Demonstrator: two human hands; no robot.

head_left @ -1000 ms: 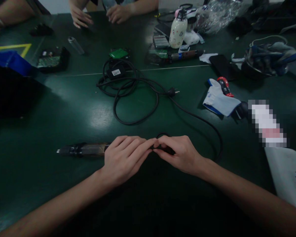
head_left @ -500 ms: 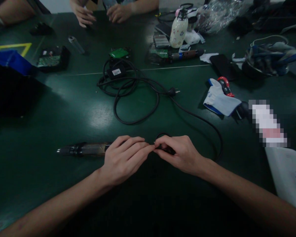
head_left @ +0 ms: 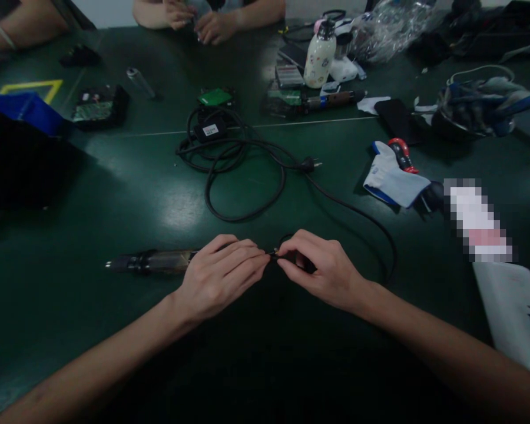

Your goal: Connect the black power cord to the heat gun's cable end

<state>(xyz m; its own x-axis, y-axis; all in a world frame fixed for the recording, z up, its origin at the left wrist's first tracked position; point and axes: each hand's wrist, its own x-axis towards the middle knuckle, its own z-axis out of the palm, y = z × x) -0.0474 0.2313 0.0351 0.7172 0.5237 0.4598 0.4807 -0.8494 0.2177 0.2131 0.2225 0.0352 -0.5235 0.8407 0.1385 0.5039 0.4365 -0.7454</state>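
An electric screwdriver (head_left: 161, 261) with a dark, partly see-through body lies on the green table, its metal tip pointing left. My left hand (head_left: 223, 277) is wrapped over its rear end, fingers together, hiding that part. Just to the right, the thumb and fingertips of my right hand (head_left: 324, 268) pinch the small end of a black cable, in line with the screwdriver's tail. Whether that end sits in the tail I cannot tell. A black power cord (head_left: 251, 217) lies coiled beyond my hands, with a plug (head_left: 309, 165) and a labelled adapter box (head_left: 209, 129).
To the right lie a work glove (head_left: 393, 179), a red-and-black tool handle (head_left: 401, 154) and a white case (head_left: 510, 312). A cream bottle (head_left: 320, 56), another screwdriver (head_left: 335, 100) and circuit-board parts (head_left: 95, 109) stand farther back. Across the table are another person's hands (head_left: 214, 26).
A small gap has opened between my left and right fingertips, showing a dark piece there. Both hands have shifted slightly upward in view. The hands of the person opposite have come together.
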